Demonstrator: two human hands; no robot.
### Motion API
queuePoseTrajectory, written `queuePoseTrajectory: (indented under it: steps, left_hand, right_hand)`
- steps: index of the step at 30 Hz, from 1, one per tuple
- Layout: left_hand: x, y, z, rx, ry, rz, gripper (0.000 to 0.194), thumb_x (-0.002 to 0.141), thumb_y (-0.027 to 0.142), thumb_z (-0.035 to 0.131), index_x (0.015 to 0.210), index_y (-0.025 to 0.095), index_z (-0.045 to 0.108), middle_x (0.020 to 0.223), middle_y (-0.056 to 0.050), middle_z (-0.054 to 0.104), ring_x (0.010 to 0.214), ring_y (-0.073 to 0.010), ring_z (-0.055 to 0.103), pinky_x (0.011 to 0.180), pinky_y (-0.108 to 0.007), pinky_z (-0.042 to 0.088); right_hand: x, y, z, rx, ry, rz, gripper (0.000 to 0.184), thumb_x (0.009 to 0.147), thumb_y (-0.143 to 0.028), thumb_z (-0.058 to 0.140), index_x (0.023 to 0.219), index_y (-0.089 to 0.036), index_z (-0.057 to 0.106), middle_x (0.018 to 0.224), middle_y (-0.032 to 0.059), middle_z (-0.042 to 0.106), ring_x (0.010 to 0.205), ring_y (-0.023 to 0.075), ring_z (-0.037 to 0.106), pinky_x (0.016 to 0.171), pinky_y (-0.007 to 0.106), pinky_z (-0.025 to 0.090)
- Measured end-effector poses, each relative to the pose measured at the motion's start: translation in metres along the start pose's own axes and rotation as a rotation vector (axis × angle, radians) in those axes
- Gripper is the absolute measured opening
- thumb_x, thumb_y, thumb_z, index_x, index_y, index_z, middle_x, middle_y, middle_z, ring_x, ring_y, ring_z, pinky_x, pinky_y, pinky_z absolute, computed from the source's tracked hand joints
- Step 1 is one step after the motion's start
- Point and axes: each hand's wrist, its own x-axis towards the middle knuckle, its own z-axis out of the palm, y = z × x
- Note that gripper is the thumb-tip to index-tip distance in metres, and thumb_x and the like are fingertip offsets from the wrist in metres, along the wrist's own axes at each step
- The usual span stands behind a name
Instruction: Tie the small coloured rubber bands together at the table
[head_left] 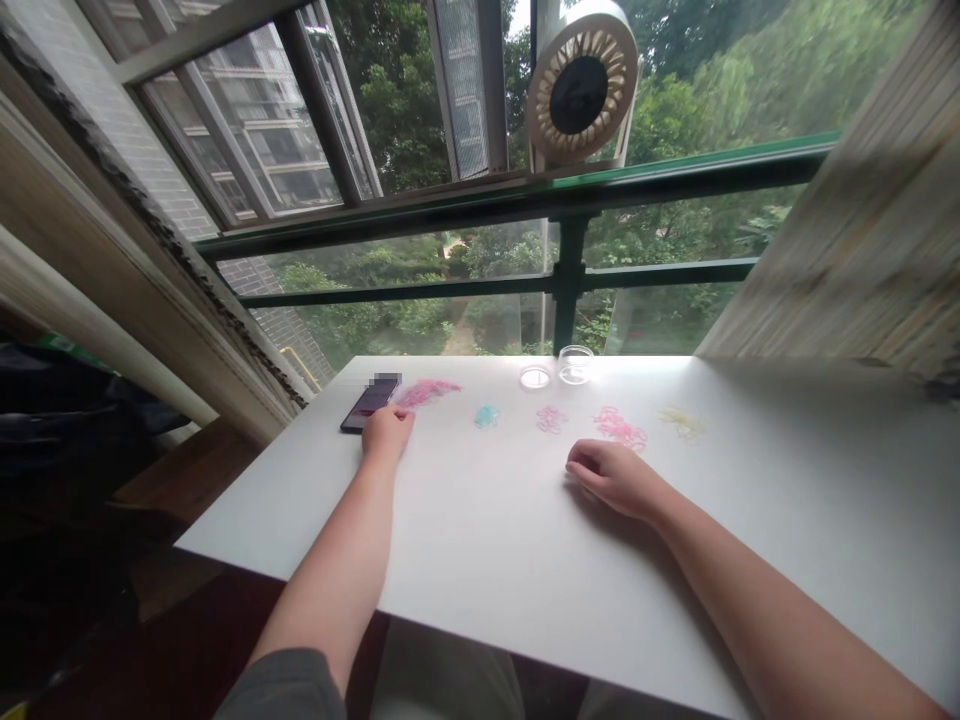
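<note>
My left hand (387,432) is closed by the lower right edge of a dark phone (365,407), beside a long pile of mixed pink and red rubber bands (427,391). Whatever its fingertips may pinch is too small to see. Curled on the table, my right hand (609,473) lies just in front of a pile of bright pink rubber bands (618,427), fingers closed toward the thumb; their contents are hidden. Further small heaps lie in a row: turquoise bands (486,416), pale pink-purple bands (551,419) and yellowish bands (682,424).
A clear round container (576,366) and a clear shallow lid (535,378) stand at the back of the white table (480,540). Behind are a green railing (480,222) and window, with a white round fan (581,90) above. Curtains hang on both sides.
</note>
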Motion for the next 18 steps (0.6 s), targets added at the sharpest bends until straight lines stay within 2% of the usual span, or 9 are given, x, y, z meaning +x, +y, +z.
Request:
queuePoseTrajectory:
  steps: [4,8,12,16,18]
  left_hand:
    - [-0.006,0.002,0.0,-0.037,0.02,0.077,0.019,0.073,0.03,0.054,0.073,0.016,0.067,0.076,-0.011,0.069,0.078,-0.026,0.063,0.07,-0.034,0.046]
    - [-0.023,0.022,0.002,-0.144,-0.029,0.278,0.019,0.078,0.028,0.049,0.081,0.016,0.063,0.082,-0.008,0.067,0.078,-0.02,0.061,0.073,-0.03,0.047]
    - [-0.057,0.064,0.008,-0.259,-0.133,0.514,0.018,0.082,0.031,0.048,0.082,0.018,0.06,0.082,-0.004,0.064,0.078,-0.0158,0.059,0.073,-0.027,0.046]
    - [-0.095,0.114,0.014,-0.409,-0.31,0.847,0.015,0.082,0.028,0.048,0.077,0.018,0.057,0.074,-0.003,0.059,0.073,-0.015,0.055,0.07,-0.027,0.044]
    - [-0.108,0.133,0.018,-0.448,-0.393,0.906,0.012,0.081,0.026,0.05,0.075,0.017,0.056,0.073,-0.003,0.059,0.071,-0.0143,0.054,0.069,-0.027,0.044]
  right_hand:
    - [0.0,0.0,0.001,-0.002,0.001,-0.002,0.017,0.08,-0.031,0.046,0.073,-0.019,0.056,0.064,0.0001,0.059,0.058,0.0133,0.05,0.055,0.025,0.036]
    - [0.0,0.0,0.001,0.001,0.018,-0.012,0.015,0.079,-0.03,0.047,0.073,-0.019,0.057,0.064,0.0001,0.059,0.058,0.0128,0.05,0.055,0.025,0.035]
    - [0.001,0.001,0.003,0.069,0.043,-0.03,0.011,0.078,-0.027,0.05,0.078,-0.019,0.058,0.062,-0.0013,0.056,0.056,0.0114,0.048,0.055,0.025,0.036]
    - [0.004,0.004,0.007,0.288,0.068,-0.065,0.017,0.077,-0.026,0.054,0.091,-0.018,0.056,0.06,-0.0032,0.054,0.054,0.0102,0.049,0.055,0.024,0.039]
    - [0.005,0.004,0.009,0.406,0.084,-0.068,0.019,0.077,-0.027,0.056,0.093,-0.017,0.054,0.058,-0.0042,0.052,0.051,0.0098,0.05,0.052,0.023,0.04]
